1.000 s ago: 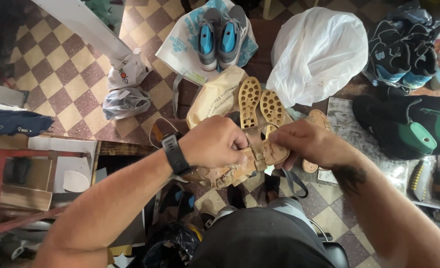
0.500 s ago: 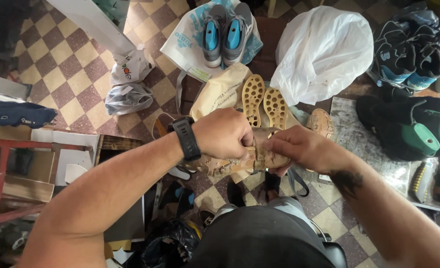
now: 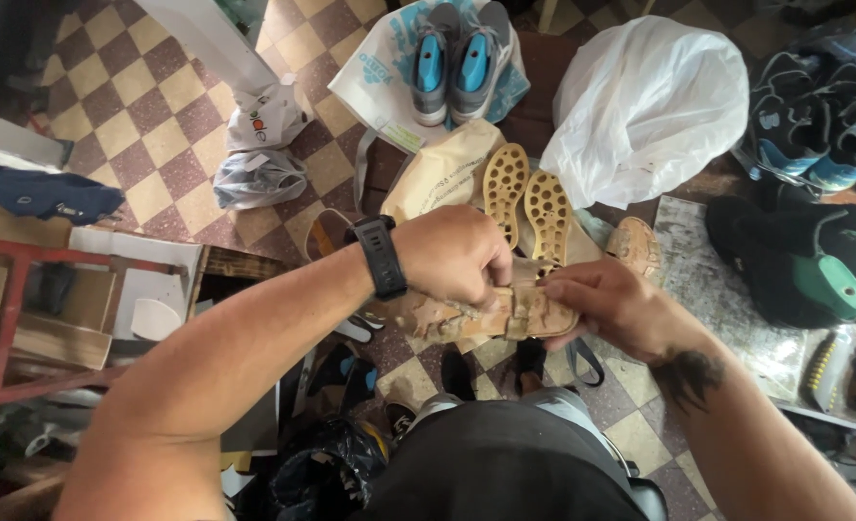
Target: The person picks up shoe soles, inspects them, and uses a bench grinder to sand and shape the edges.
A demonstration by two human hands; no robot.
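the fingers of the left hand [image 3: 457, 253] are curled shut over the upper edge of a tan sandal [image 3: 491, 314], pinching at its strap near the middle, while the fingers of the right hand [image 3: 613, 307] are closed round the sandal's other end, thumb on top and the rest tucked under the sole. the sandal is held in the air between both hands, above the person's lap, lying roughly level with its worn, blotchy upper facing up. a black wristwatch [image 3: 382, 256] sits on the left wrist.

judging from the grip, the step in hand looks like working on the strap or its fastening at the middle of the sandal; what exactly the left fingertips press on is hidden under the knuckles. the next move would call for the right hand holding the sole steady while the left pulls or presses the strap with care, since the material looks old and cracked.

just beyond the hands, two tan soles [image 3: 526, 203] lie tread up on the floor, beside a beige bag [image 3: 440, 174]. further out stand a pair of grey and blue trainers [image 3: 452, 60] on a printed plastic bag, and a big white plastic bag [image 3: 650, 101] to their right. the chequered floor [image 3: 138, 116] spreads to the left, with a red frame [image 3: 3, 318] at that edge.
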